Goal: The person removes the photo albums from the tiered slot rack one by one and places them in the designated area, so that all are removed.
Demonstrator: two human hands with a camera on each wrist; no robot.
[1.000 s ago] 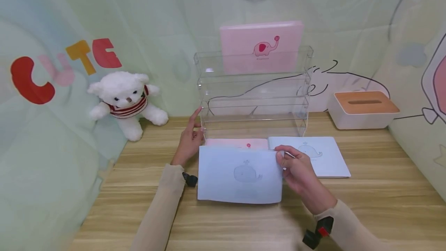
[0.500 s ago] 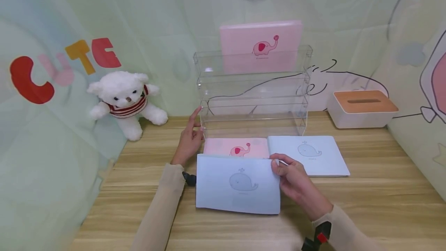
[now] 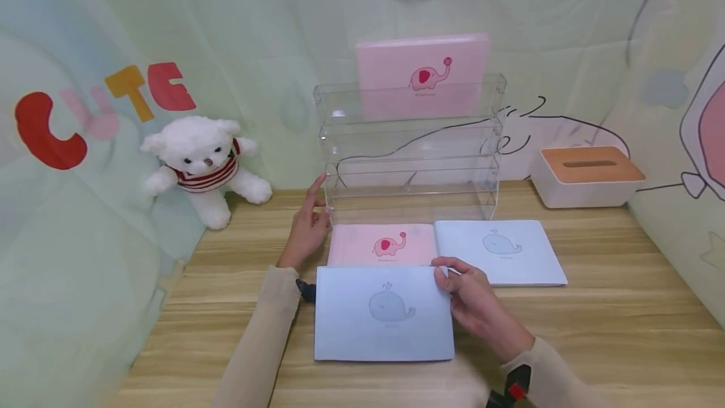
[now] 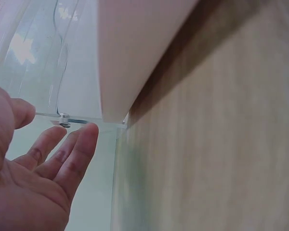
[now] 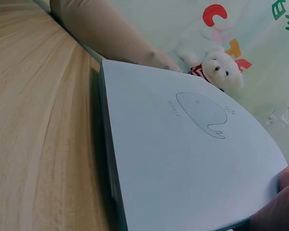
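Observation:
My right hand [image 3: 476, 307] pinches the upper right corner of a pale blue notebook [image 3: 351, 332] with a whale drawing, thumb on its front cover. The same notebook [image 5: 149, 144] fills much of the right wrist view, its cover slightly bowed. My left hand [image 3: 308, 228] is at the left side of a clear tiered acrylic rack [image 3: 408, 172], fingers extended. In the left wrist view, fingertips [image 4: 90, 134] are at the rack's edge near a metal screw [image 4: 63, 119]. Behind the held notebook, a pink elephant notebook [image 3: 354, 244] is partly covered.
Another blue whale notebook [image 3: 527, 263] lies to the right, before the rack. A pink elephant notebook [image 3: 391, 77] stands in the rack's top tier. A white teddy bear [image 3: 198, 137] sits at left; a tissue box [image 3: 586, 194] stands at back right.
My right hand has brought the blue notebook down toward me and slightly left, uncovering more of the pink notebook. The left hand has stayed at the rack.

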